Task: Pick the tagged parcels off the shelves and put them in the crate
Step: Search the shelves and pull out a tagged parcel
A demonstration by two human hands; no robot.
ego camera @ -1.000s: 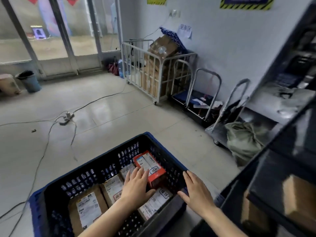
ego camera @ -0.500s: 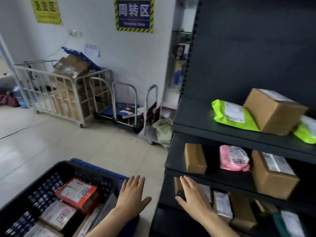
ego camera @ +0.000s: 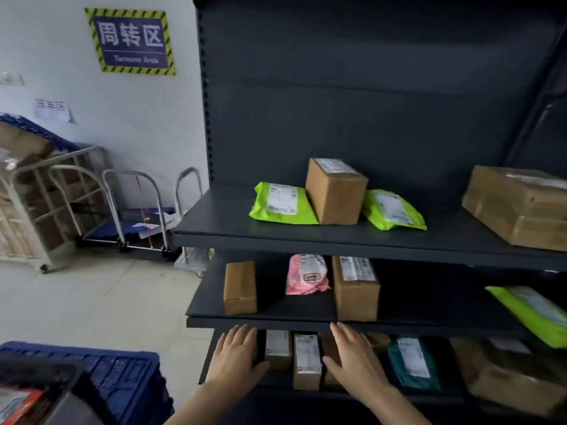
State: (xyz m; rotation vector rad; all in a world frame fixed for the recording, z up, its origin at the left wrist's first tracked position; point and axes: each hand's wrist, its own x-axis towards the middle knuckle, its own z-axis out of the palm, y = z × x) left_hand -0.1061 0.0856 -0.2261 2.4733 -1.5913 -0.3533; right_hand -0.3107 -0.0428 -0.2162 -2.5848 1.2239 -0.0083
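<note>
Both hands are reaching further in toward the shelves [ego camera: 276, 239] now, and the view is swinging right, so the blue crate [ego camera: 122, 372] is sliding off to the lower left corner, with a red box [ego camera: 21, 406] showing inside it.

Left hand [ego camera: 236, 354] and right hand [ego camera: 356, 360] are both hovering flat with fingers straight and a bit spread, holding nothing, right in front of the bottom shelf, just under the edge of the middle one. Between them two narrow labelled boxes [ego camera: 306, 363] are standing side by side. The thumbs are sitting really close to those, but I can't tell if they're actually touching.

Further right on that bottom shelf a teal mailer [ego camera: 411, 363] is lying next to a big brown carton [ego camera: 518, 391].

Middle shelf is carrying a small brown box [ego camera: 240, 288], a pink mailer [ego camera: 306, 274] and a taller labelled box [ego camera: 356, 289], plus a green bag [ego camera: 534, 311] way off right.

Top shelf is showing a cardboard cube [ego camera: 336, 191] wedged between two lime mailers [ego camera: 280, 204], and a wide taped carton [ego camera: 518, 207] well apart on the right.

Off left, hand trolleys [ego camera: 138, 210] are standing against the wall under a striped sign [ego camera: 132, 41].
</note>
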